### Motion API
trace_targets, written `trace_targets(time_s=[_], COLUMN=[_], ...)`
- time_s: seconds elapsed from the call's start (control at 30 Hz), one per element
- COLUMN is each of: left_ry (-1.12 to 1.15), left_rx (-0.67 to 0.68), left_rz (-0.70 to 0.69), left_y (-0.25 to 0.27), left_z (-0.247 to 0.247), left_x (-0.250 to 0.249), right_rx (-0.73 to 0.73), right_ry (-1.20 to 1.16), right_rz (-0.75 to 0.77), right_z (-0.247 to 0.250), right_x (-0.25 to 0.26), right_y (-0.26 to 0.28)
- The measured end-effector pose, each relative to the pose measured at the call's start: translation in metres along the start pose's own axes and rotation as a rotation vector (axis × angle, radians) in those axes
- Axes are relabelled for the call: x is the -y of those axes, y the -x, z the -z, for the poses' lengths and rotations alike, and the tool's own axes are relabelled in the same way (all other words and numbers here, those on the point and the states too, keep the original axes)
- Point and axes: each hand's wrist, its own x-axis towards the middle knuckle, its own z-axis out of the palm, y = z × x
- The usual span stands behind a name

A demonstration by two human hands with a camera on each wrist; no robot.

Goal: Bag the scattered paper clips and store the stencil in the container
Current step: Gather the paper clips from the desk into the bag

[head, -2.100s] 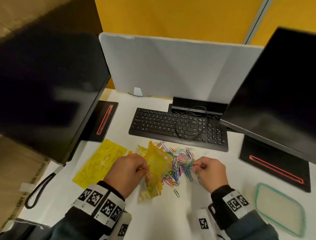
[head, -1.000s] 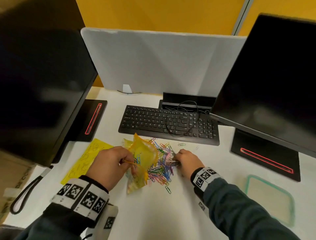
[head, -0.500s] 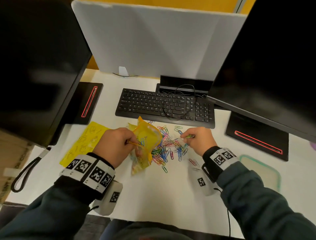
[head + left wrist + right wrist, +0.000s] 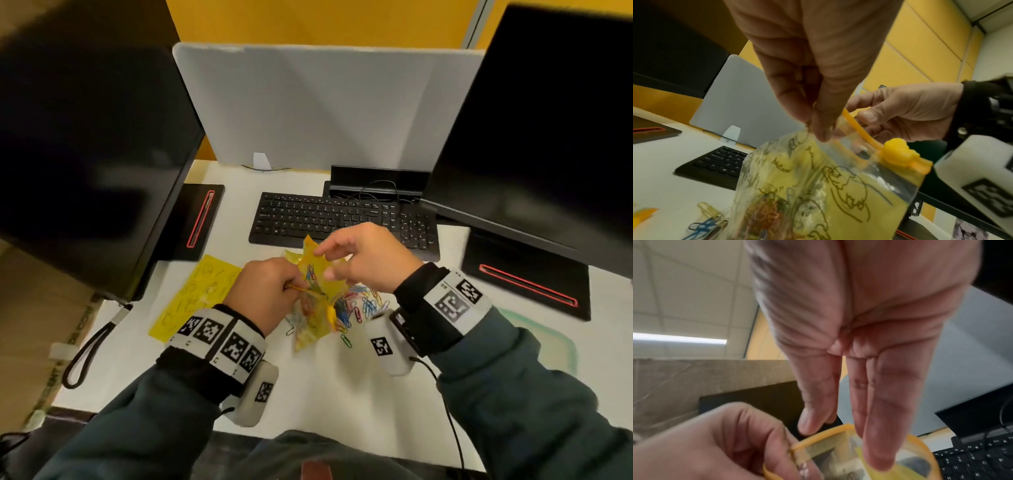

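Observation:
My left hand [image 4: 294, 286] pinches the rim of a yellow printed zip bag [image 4: 317, 274] and holds its mouth up; several clips show inside the bag [image 4: 818, 186]. My right hand [image 4: 323, 263] hovers over the bag mouth [image 4: 859, 449] with straight fingers [image 4: 875, 426] and nothing visible in them. Coloured paper clips [image 4: 363, 305] lie heaped on the desk under my right wrist. The yellow stencil [image 4: 195, 294] lies flat left of my left hand. A teal-rimmed container [image 4: 565, 346] sits at the right, partly behind my right sleeve.
A black keyboard [image 4: 342, 219] lies just behind the hands. Dark monitors stand on the left [image 4: 85, 154] and right [image 4: 548, 120], with their bases [image 4: 524, 284] on the desk. A grey divider panel [image 4: 325, 102] closes the back. A strap [image 4: 85, 353] hangs at the desk's left edge.
My right hand left the clip pile, where it was pinching clips, and rose over the bag mouth with its fingers now spread. My left hand keeps holding the bag.

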Motion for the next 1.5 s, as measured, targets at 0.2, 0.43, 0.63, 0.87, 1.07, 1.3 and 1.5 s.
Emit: trace_targets(time_s=[0.2,0.43,0.63,0.87,1.07,1.3,1.5], left_ry=[0.067,0.099,0.08,0.075,0.122,0.12,0.133], left_rx=[-0.053,-0.034,-0.025,-0.034,-0.018,0.017,0.045], left_rz=[0.097,0.142,0.163,0.14,0.15,0.135,0.118], left_y=[0.008,0.026,0.037,0.046,0.048,0.036,0.02], left_z=[0.008,0.013,0.029,0.044,0.04,0.035,0.024], left_x=[0.025,0.05,0.065,0.085,0.094,0.099,0.087], right_rx=[-0.062,0.603,0.261,-0.297,-0.285,-0.242,-0.27], right_ry=[0.215,0.634,0.616,0.349,0.25,0.445,0.458], right_rz=[-0.043,-0.153,-0.277,-0.839,-0.722,-0.615,-0.551], right_z=[-0.02,-0.107,-0.115,-0.087,-0.1,-0.095,-0.087], right_x=[-0.05,-0.113,-0.102,-0.109,-0.104,-0.097,-0.102], right_y=[0.039,0.108,0.053,0.027,0.008,-0.024,-0.026])
